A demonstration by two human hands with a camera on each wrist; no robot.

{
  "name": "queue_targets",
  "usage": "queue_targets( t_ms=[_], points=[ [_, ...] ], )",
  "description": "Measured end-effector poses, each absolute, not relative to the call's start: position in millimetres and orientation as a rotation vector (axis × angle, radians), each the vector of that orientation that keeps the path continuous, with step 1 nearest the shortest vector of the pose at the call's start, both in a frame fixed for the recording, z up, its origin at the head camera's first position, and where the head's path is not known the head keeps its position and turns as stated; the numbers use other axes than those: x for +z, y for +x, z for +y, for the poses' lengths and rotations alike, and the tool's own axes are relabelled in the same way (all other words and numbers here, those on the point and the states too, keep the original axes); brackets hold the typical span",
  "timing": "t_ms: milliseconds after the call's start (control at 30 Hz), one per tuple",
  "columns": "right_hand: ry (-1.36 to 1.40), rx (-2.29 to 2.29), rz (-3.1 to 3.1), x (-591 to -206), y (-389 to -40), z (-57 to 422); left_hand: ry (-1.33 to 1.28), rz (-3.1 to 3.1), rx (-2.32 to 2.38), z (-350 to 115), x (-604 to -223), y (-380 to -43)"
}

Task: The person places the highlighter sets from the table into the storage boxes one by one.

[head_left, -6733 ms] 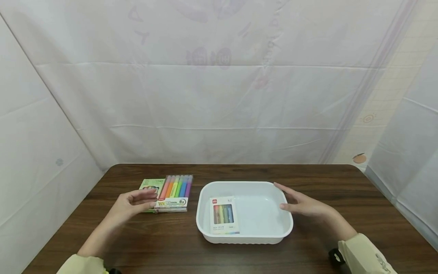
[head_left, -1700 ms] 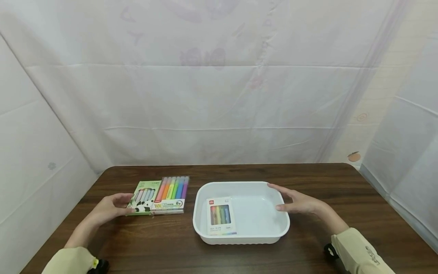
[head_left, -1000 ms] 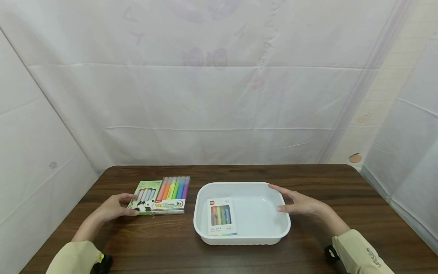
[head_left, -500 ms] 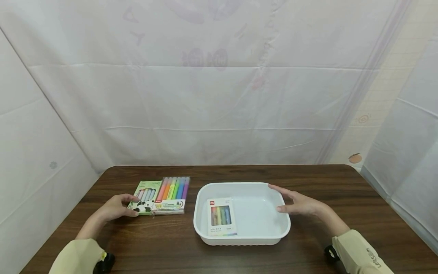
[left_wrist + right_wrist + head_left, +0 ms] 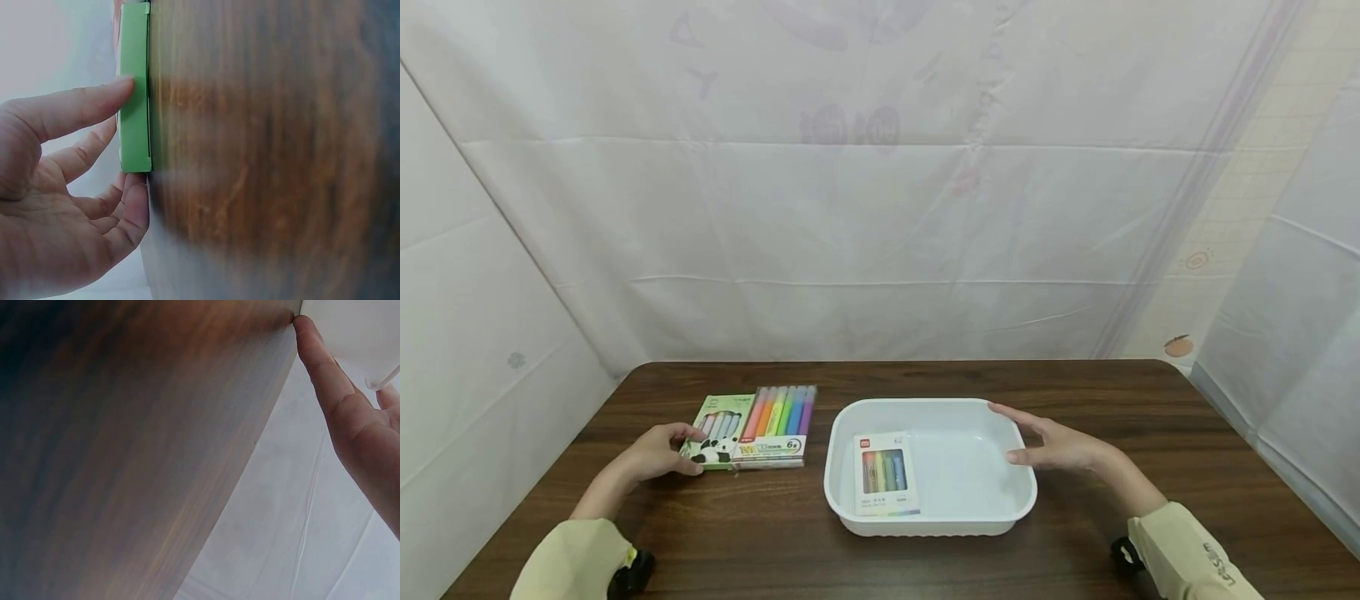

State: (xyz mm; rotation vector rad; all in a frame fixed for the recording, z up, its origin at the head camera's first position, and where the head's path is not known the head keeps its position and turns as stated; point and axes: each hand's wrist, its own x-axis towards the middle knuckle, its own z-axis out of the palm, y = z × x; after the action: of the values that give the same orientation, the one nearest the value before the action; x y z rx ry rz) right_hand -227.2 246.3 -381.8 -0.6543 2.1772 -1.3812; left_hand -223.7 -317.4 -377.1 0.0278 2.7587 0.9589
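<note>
In the head view my left hand (image 5: pixel 658 452) is at the left edge of a green marker box (image 5: pixel 718 433) with a panda picture. The left wrist view shows my thumb on the front side of this green box (image 5: pixel 134 125), with other fingers at its left side and top edge; it lies on the table. Against its right side lies a clear pack of highlighters (image 5: pixel 778 417). My right hand (image 5: pixel 1063 444) holds the right end of a white plastic tray (image 5: pixel 977 527), thumb over the rim and fingers outside. Inside the tray's left half is a white pen box (image 5: pixel 886 475).
The dark wood table (image 5: pixel 760 542) has a far edge close to a pale hanging cloth (image 5: pixel 880 250). More cloth hangs along the left and right sides. The tray stands to the right of the highlighter pack.
From above the packs, my left hand has gone left and down to the green box's left edge, shifting slightly right since. The right hand and tray stay put.
</note>
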Motion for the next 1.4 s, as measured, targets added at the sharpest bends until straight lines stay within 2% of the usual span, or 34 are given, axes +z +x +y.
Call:
queue_targets(
  t_ms=[633,1033,1400],
  points=[
    [-0.645,-1.404,2.144,-381,-227,246,0.127,2.767,0.995,-321,-370,-225],
    [-0.637,-1.404,2.145,-381,-227,246,-0.007,2.718,1.042,-321,-366,-224],
    [-0.645,-1.422,2.115,-382,-227,245,-0.028,2.662,1.105,-326,-368,-227]
  ],
)
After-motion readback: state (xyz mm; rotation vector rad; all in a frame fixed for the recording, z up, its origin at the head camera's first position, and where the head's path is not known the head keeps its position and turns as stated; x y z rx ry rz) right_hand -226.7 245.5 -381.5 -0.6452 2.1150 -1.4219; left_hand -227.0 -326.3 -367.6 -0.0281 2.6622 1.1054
